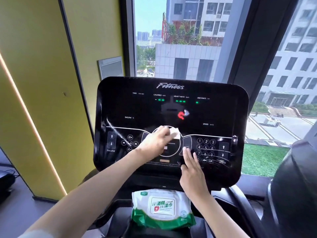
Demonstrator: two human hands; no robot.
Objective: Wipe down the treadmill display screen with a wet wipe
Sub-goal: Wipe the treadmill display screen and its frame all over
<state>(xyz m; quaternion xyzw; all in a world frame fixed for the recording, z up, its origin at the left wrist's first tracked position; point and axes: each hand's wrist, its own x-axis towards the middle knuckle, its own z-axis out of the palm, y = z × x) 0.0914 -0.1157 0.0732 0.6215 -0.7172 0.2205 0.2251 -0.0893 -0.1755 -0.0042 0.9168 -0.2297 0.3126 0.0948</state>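
Observation:
The black glossy treadmill display screen (140,107) fills the middle of the view, with green readouts along its top and button markings below. My left hand (155,140) presses a crumpled white wet wipe (175,133) against the round central control area. The wipe sticks out past my fingertips to the right. My right hand (193,166) lies flat with fingers together on the lower part of the screen, beside the number keypad. It holds nothing.
A white and green pack of wet wipes (162,207) sits on the console ledge just below the screen. A yellow wall (42,83) stands to the left. Behind the screen is a large window (188,40). A dark rounded treadmill part (295,186) rises at right.

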